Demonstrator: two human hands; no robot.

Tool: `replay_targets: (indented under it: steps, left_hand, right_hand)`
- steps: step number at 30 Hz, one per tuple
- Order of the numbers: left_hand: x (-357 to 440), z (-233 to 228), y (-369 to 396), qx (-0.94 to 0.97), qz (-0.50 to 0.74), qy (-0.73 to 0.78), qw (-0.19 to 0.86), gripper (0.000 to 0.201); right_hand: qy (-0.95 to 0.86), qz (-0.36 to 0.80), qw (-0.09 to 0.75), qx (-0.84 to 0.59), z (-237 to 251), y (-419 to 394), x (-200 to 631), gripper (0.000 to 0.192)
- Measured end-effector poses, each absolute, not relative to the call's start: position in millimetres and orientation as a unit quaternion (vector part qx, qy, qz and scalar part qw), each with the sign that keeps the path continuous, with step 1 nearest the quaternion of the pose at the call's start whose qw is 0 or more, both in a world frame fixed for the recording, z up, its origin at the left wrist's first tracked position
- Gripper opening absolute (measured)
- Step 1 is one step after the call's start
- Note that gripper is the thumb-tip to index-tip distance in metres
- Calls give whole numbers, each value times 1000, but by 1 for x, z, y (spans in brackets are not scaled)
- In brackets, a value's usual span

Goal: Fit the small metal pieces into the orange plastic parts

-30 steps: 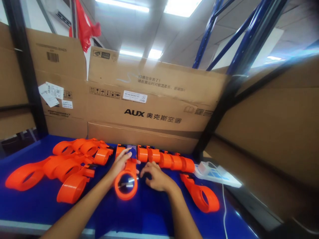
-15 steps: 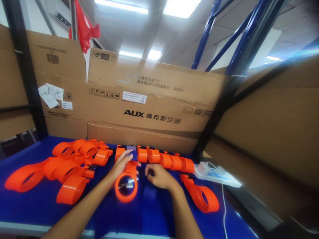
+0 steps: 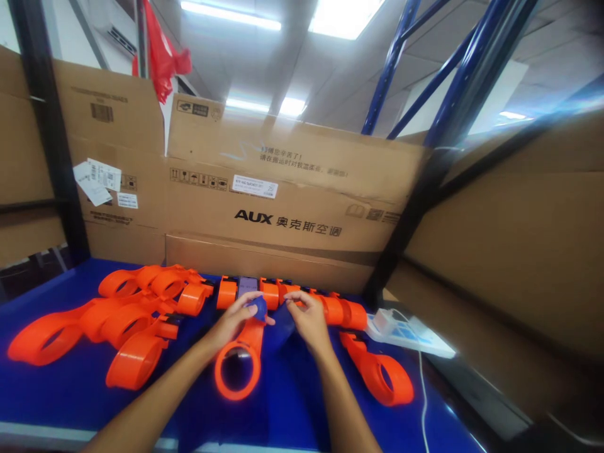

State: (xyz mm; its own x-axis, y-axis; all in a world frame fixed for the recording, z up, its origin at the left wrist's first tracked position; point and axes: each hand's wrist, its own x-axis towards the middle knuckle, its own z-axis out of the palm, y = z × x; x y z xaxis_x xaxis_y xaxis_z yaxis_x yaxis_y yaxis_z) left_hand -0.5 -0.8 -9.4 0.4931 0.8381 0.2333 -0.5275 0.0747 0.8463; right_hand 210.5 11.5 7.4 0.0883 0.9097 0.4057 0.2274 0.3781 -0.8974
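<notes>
orange ring-ended piece (image 3: 253, 336), one: in the left hand (image 3: 233, 322), nearer than the phone (image 3: 248, 286), ring end toward the viewer, blue part (image 3: 259, 308) at its far end. left hand: thumb and fingers clamped on the piece by that blue part. right hand (image 3: 307, 318): right of the phone, forearm angled inward, thumb and forefinger tips close together; whether they grip anything, cannot tell. orange pieces, row (image 3: 331, 310): mostly right of the phone. power strip (image 3: 419, 336): well right of the phone, white charger (image 3: 387, 319) in it.
</notes>
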Motion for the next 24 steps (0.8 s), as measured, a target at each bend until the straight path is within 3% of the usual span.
replay_targets:
  steps: [4, 10, 24]
  left_hand:
    - [2, -11, -1, 486, 478, 185, 708, 53]
    - [-3, -8, 8, 394, 544, 158, 723, 44]
    - [3, -3, -1, 392, 539, 91, 740, 49]
  right_hand:
    - [-595, 305, 608, -427, 9, 5, 196, 28]
    - [-615, 453, 583, -277, 20, -11, 190, 54]
    - [-583, 343, 671, -304, 15, -12, 172, 52]
